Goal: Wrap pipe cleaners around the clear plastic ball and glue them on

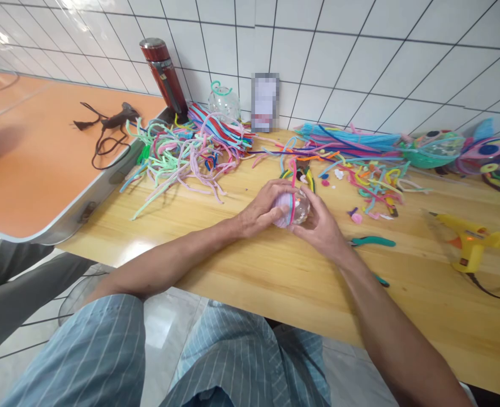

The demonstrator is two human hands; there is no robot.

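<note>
Both my hands meet at the middle of the wooden table [241,265]. My left hand [262,212] curls around a small clear plastic ball [297,210] partly wrapped in pale purple pipe cleaner. My right hand [320,226] grips the same ball from the right, fingers closed on it. A pink pipe cleaner strand [293,176] runs up over the ball. Just behind lie loose pipe cleaner scraps [373,181].
A tangled heap of pastel pipe cleaners [182,152] lies at back left, a blue bundle [352,138] at back right. A yellow glue gun [473,240] and teal-handled pliers [373,242] sit right. A red flask [165,76] stands by the wall. A black glue gun [118,118] lies on the orange table [29,169].
</note>
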